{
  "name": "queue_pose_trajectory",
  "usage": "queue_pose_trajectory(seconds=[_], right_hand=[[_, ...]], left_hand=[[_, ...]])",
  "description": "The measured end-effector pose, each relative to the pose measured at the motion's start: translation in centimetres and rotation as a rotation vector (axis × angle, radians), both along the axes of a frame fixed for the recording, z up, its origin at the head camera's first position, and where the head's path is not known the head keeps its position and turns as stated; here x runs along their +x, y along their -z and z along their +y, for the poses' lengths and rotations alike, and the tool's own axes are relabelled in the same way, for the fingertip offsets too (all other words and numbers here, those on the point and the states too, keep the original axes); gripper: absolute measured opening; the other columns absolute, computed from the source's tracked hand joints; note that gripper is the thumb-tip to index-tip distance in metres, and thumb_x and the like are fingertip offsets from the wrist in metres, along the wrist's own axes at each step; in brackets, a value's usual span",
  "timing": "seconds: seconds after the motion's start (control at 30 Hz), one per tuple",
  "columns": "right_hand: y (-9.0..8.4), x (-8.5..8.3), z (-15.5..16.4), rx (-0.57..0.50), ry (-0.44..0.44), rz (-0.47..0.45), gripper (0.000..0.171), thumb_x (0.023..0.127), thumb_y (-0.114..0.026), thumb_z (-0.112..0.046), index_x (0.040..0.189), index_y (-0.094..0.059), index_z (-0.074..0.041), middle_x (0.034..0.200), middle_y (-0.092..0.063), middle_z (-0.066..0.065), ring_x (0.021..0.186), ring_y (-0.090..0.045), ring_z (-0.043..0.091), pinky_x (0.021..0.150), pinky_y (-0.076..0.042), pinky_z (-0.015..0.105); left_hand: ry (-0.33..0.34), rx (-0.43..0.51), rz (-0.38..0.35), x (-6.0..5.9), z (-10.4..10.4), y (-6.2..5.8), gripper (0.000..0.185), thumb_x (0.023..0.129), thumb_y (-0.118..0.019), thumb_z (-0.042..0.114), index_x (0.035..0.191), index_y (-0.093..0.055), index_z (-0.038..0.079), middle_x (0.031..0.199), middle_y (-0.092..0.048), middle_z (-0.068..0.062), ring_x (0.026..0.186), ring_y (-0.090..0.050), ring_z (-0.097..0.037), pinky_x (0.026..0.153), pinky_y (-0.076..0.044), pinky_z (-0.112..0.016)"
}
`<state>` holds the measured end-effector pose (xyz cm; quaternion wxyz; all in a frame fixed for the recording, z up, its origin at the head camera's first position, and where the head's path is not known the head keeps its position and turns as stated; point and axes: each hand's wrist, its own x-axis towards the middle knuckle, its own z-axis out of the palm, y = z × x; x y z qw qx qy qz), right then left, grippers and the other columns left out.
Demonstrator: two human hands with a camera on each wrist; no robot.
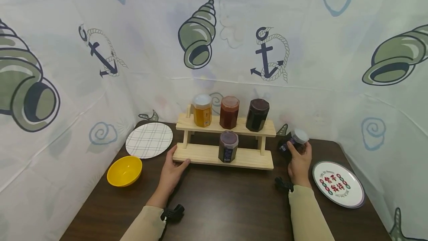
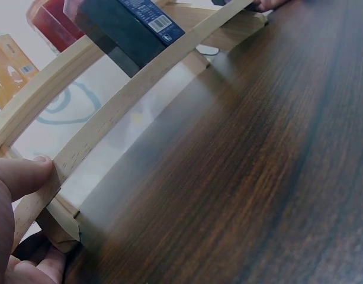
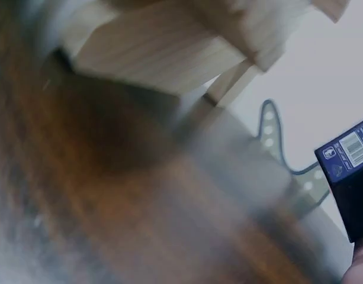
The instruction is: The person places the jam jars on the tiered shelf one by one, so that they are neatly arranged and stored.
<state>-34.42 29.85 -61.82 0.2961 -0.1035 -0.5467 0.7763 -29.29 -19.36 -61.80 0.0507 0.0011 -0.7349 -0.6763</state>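
Note:
A two-tier wooden rack (image 1: 200,155) stands at the back of the table. My left hand (image 1: 173,170) grips the left end of its lower shelf; in the left wrist view the thumb (image 2: 27,174) lies on the shelf board and other fingers are beneath. My right hand (image 1: 300,163) holds a dark jar with a whitish lid (image 1: 288,143), tilted, to the right of the rack. A dark jar with a purplish lid (image 1: 228,150) stands on the lower shelf. Up on the top shelf are a yellow jar (image 1: 202,114), a red jar (image 1: 229,113) and a black jar (image 1: 257,116).
To the left are a white checked plate (image 1: 149,140) and a yellow bowl (image 1: 124,171). A white plate with red lettering (image 1: 339,185) lies right of my right hand. Patterned white cloth (image 1: 234,18) hangs behind and beside the dark wooden table (image 1: 230,203).

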Motion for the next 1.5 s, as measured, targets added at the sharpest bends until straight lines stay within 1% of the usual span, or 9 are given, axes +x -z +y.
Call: queue_pose_trajectory(seconds=[0.2,0.43,0.7,0.8,0.93,1.0,1.13,1.27,1.5], right_hand=[[-0.6,0.7,0.6,-0.074,-0.041,0.035,0.074,0.095,-0.085,-0.008,0.158,-0.047,-0.018,0.160,-0.048,0.006,0.154,-0.043,0.025,0.132,-0.034,0.036],[-1.0,1.5,0.8,-0.101,-0.054,0.071,0.069,0.097,-0.081,-0.003,0.156,-0.048,-0.016,0.157,-0.053,0.007,0.151,-0.048,0.025,0.127,-0.041,0.032],[-1.0,1.9,0.8,0.038,0.002,0.045,0.069,0.093,-0.086,-0.003,0.151,-0.050,-0.015,0.154,-0.054,0.006,0.149,-0.050,0.024,0.124,-0.045,0.028],[-1.7,2.4,0.7,0.068,0.011,0.065,0.077,0.094,-0.084,0.002,0.157,-0.046,-0.018,0.156,-0.053,0.005,0.149,-0.050,0.024,0.118,-0.048,0.025],[-3.7,2.9,0.7,0.226,0.003,0.083,0.091,0.093,-0.083,0.003,0.167,-0.039,-0.026,0.158,-0.053,0.004,0.147,-0.052,0.021,0.110,-0.050,0.018],[-4.9,3.2,0.7,0.314,0.005,0.066,0.092,0.092,-0.085,0.001,0.167,-0.041,-0.029,0.155,-0.056,0.004,0.141,-0.056,0.018,0.105,-0.050,0.015],[-7.2,4.2,0.7,0.439,0.017,0.015,0.089,0.089,-0.089,0.000,0.163,-0.048,-0.029,0.146,-0.061,0.000,0.127,-0.064,0.010,0.095,-0.052,0.011],[-9.5,5.2,0.5,0.561,-0.011,0.033,0.091,0.086,-0.090,0.004,0.161,-0.051,-0.027,0.141,-0.062,0.000,0.119,-0.068,0.005,0.092,-0.055,0.010],[-12.7,6.5,-0.4,0.812,-0.107,0.047,0.095,0.083,-0.092,0.004,0.162,-0.048,-0.024,0.142,-0.062,0.013,0.110,-0.066,-0.004,0.089,-0.054,0.007]], left_hand=[[-0.005,-0.006,-0.003,0.1,0.2,-0.3,0.094,0.101,-0.081,0.017,0.174,-0.021,0.015,0.178,-0.026,-0.022,0.162,-0.036,-0.040,0.127,-0.038,-0.056],[-0.006,0.000,-0.004,0.2,0.1,-0.4,0.094,0.101,-0.082,0.017,0.174,-0.022,0.015,0.178,-0.026,-0.021,0.162,-0.036,-0.037,0.128,-0.036,-0.053],[-0.005,0.003,-0.004,0.2,0.1,-0.1,0.093,0.101,-0.081,0.015,0.173,-0.022,0.014,0.177,-0.026,-0.022,0.162,-0.036,-0.039,0.127,-0.037,-0.055],[-0.003,-0.010,-0.013,0.3,0.2,0.1,0.093,0.101,-0.081,0.016,0.173,-0.023,0.014,0.177,-0.027,-0.023,0.161,-0.037,-0.039,0.127,-0.038,-0.054],[-0.004,-0.010,-0.011,0.2,0.2,0.1,0.092,0.102,-0.080,0.017,0.173,-0.023,0.016,0.178,-0.026,-0.021,0.162,-0.037,-0.037,0.126,-0.038,-0.052],[-0.008,-0.004,-0.006,0.2,0.2,0.0,0.091,0.102,-0.080,0.017,0.173,-0.022,0.016,0.178,-0.025,-0.020,0.162,-0.036,-0.036,0.126,-0.038,-0.052],[-0.005,0.004,-0.007,0.3,0.3,-0.3,0.092,0.102,-0.079,0.013,0.173,-0.022,0.014,0.178,-0.024,-0.022,0.162,-0.035,-0.039,0.127,-0.037,-0.054],[0.003,-0.005,-0.007,0.4,0.3,-0.3,0.092,0.103,-0.078,0.013,0.174,-0.021,0.014,0.178,-0.023,-0.024,0.162,-0.035,-0.042,0.127,-0.038,-0.056],[0.008,0.000,-0.004,0.3,0.2,-0.5,0.092,0.103,-0.078,0.015,0.174,-0.019,0.015,0.179,-0.022,-0.023,0.163,-0.033,-0.041,0.129,-0.036,-0.055]])
